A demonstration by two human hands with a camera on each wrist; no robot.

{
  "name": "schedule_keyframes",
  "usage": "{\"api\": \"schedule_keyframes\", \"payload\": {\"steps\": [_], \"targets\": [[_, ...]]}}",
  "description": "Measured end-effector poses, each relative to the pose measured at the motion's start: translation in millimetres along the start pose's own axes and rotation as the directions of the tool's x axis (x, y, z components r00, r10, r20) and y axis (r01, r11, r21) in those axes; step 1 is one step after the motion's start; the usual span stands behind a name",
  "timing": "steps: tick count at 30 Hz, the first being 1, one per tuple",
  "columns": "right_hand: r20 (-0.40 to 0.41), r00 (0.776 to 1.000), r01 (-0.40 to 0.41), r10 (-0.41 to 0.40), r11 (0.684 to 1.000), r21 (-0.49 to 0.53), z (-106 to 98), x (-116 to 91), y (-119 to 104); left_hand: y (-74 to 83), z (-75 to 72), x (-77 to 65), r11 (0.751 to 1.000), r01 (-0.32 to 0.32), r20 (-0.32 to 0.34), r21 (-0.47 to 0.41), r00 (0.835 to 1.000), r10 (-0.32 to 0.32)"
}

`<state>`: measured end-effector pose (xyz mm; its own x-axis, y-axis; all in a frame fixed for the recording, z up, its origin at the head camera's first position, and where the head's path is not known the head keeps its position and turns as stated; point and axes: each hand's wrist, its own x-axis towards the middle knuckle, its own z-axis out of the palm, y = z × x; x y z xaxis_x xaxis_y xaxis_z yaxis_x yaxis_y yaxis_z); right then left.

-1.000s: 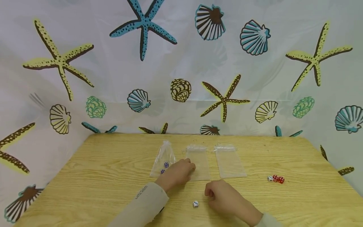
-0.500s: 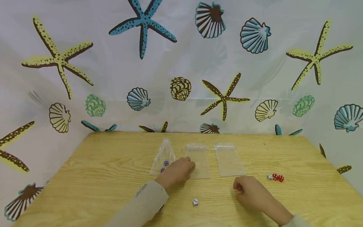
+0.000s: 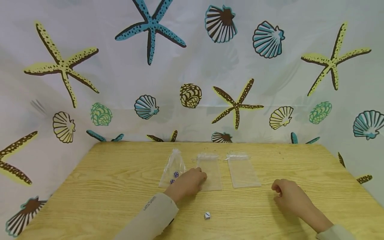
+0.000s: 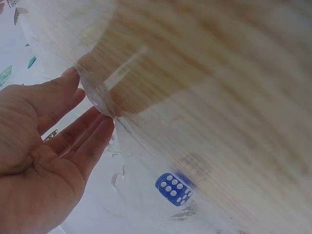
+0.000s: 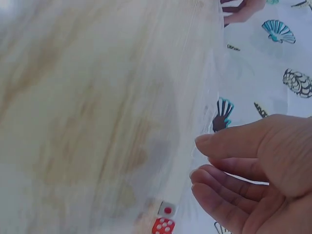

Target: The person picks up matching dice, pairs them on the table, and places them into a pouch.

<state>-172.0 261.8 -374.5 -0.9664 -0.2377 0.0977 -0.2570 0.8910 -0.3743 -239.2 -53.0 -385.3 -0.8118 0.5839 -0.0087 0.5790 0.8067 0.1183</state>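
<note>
White cloth [image 3: 186, 71] hangs behind and along both sides of this yellowish wood-grain tabletop [image 3: 111, 180], and look at those prints! Big blue starfish [image 3: 152, 26] up high, left of centre, spotted yellow starfish [image 3: 63, 65] out on the left, brown starfish [image 3: 236, 105] lower down, blue-striped scallop [image 3: 268, 40] upper right, green shell [image 3: 101, 114] low on the left

The wooden table [image 3: 120, 173] carries three sheer bags [image 3: 213, 173], a lone white die [image 3: 207, 216], and red and white dice [image 5: 164, 225].
</note>
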Motion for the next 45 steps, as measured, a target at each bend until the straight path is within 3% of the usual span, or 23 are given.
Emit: {"api": "schedule_keyframes", "payload": {"steps": [9,17,45], "targets": [[-0.023,0.997,-0.072,0.071,0.996,-0.047,-4,4,23,-1.9,1.0,-0.9,0.999,-0.033,-0.014,-0.001,0.999,0.033],[-0.042,0.997,-0.069,0.066,0.996,-0.064,-4,6,35,-0.7,0.8,-3.3,0.999,-0.034,-0.013,0.0,0.999,0.034],[-0.015,0.994,-0.111,0.11,0.991,-0.07,-4,13,39,0.0,-3.7,-6.4,0.999,-0.034,-0.036,0.007,0.999,0.034]]}}
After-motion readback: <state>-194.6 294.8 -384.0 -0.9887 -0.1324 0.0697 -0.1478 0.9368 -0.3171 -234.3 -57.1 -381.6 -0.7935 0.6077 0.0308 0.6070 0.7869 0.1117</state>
